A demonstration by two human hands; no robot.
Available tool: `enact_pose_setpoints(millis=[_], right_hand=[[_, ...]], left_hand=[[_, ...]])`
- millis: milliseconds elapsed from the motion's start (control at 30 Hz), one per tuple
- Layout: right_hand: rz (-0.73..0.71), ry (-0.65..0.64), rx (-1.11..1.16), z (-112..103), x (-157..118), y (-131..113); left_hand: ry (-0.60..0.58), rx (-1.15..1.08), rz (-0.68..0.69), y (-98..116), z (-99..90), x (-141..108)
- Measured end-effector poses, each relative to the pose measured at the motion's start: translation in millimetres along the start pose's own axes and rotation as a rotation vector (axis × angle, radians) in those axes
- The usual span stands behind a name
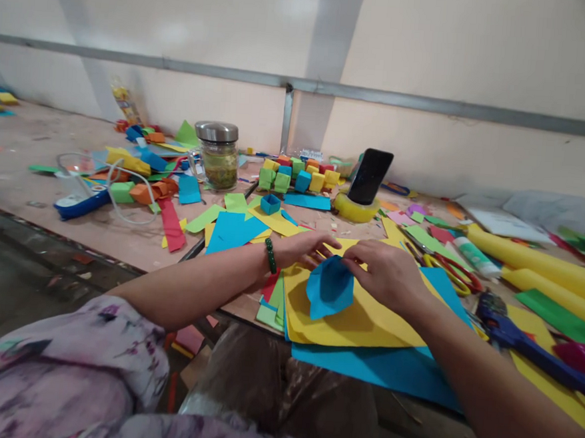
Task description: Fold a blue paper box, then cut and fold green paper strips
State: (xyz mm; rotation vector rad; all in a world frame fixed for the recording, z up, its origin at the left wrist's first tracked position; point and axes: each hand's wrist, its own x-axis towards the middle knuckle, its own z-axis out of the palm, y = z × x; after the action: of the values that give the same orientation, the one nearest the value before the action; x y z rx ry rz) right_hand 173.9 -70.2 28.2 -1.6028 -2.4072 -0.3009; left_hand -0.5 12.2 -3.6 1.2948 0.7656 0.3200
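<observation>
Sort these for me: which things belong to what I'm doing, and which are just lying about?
Seemingly in use:
blue paper piece, pinched by the right hand, left hand close by
yellow sheets beneath it

Seemingly just lying about:
lidded glass jar
phone, propped on a yellow roll

No legible text (tube markings too blurred).

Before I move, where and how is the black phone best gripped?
I'd pinch the phone by both long edges near its top, coming from above. It stands steeply tilted, its lower end at the yellow tape roll, while the upper part rises free, so that looks easiest.
</observation>
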Motion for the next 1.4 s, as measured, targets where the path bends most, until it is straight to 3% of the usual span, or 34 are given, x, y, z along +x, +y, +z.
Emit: enact_pose_setpoints(millis=[67,133,200,267,400,700,900,1033,1233,1400], right_hand=[[-0.055,0.176,0.039,-1,-2,1],[-0.122,0.316,0.053,-2,-3,1],[-0.179,0.408,0.043,-3,-3,0],[-0.215,0.459,0.029,-3,-4,-1],[-0.215,0.481,0.028,-4,-5,-4],[-0.263,0.521,-0.014,-8,-11,-7],[-0.298,0.552,-0.064,-7,-12,-4],[-0.317,0.599,-0.103,-7,-9,-2],[-0.314,0.547,-0.132,-8,-9,-4],[-0.327,0.578,-0.207,-6,-11,-2]], left_hand=[[-0.06,-0.244,-0.03,-4,1.8,4],[-0.172,-0.416,0.05,-10,8.0,8],[-0.26,-0.501,0.168,-15,16.7,10],[-0.25,-0.504,0.25,-18,24.5,10],[-0.108,-0.38,0.314,-19,30.2,3],[-0.094,-0.124,0.589,-14,27.6,-6],[-0.121,-0.192,0.488,-6,32.3,-19],[-0.125,0.022,0.495,-2,29.2,-26],[-0.067,0.226,0.57,-5,27.9,-24],[0.015,0.266,0.485,-4,31.7,-26]])
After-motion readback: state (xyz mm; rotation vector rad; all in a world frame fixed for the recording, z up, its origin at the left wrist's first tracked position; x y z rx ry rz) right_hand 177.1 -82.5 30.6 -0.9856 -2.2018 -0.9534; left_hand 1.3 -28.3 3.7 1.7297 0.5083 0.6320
